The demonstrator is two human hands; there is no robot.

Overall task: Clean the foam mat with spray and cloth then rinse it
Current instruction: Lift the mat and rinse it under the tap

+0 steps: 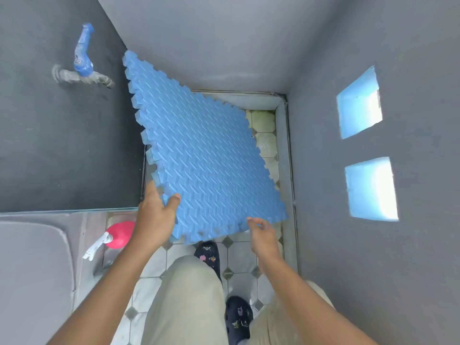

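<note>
With your left hand (154, 215) gripping the blue ridged foam mat's (206, 155) corner, close your slack, empty right hand (263, 235) on its near edge to steady it

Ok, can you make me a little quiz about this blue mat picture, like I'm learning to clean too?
1. True or false: the foam mat is rolled up.
2. What colour is the spray bottle? A pink, B green, C yellow.
3. Fill the gap: the ____ hand grips the mat's edge with its thumb on top.

Key:
1. False. It is unrolled and held up at a tilt.
2. A.
3. Left. The left hand grips the near corner.
</note>
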